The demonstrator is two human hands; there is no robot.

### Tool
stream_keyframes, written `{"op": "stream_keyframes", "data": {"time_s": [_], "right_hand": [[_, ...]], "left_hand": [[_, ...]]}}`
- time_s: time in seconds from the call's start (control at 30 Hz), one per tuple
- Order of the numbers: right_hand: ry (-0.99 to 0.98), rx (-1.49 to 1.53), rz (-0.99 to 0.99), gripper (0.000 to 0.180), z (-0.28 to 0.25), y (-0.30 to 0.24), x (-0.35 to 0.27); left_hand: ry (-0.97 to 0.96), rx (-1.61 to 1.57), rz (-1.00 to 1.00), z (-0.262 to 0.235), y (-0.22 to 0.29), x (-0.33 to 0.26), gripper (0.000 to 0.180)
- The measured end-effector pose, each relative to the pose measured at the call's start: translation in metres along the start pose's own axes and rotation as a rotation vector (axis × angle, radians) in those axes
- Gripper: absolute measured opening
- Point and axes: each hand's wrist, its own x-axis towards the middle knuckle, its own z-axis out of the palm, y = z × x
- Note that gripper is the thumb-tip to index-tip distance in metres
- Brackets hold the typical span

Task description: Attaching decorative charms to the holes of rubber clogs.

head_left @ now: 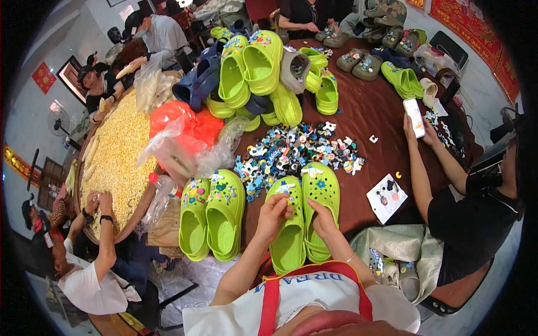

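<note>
In front of me a pair of lime-green clogs lies on the table, toes pointing away. The left clog carries a white and blue charm on its toe; the right clog has a white charm and a flower charm. My left hand is closed in a pinch over the left clog's opening, on something too small to make out. My right hand grips the right clog at its opening, thumb on top, other fingers partly hidden. Just beyond the toes spreads a pile of small colourful shoe charms.
A second green pair, its left clog decorated, sits to my left. Behind the charms rises a heap of clogs. Left is a round tray of corn kernels with people around it. At right a person holds a phone near a charm sheet.
</note>
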Motion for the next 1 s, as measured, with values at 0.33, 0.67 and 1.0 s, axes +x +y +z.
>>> {"op": "stream_keyframes", "data": {"time_s": [0.33, 0.67, 1.0], "right_hand": [[0.019, 0.098, -0.031, 0.033, -0.009, 0.008, -0.017], [0.070, 0.047, 0.026, 0.026, -0.013, 0.007, 0.000], [0.034, 0.186, -0.034, 0.034, -0.004, 0.002, -0.004]], "left_hand": [[-0.049, 0.212, 0.018, 0.006, -0.013, 0.005, 0.025], [-0.071, 0.401, 0.123, 0.006, -0.017, 0.021, 0.023], [0.049, 0.441, 0.112, 0.002, -0.005, 0.033, 0.023]]}}
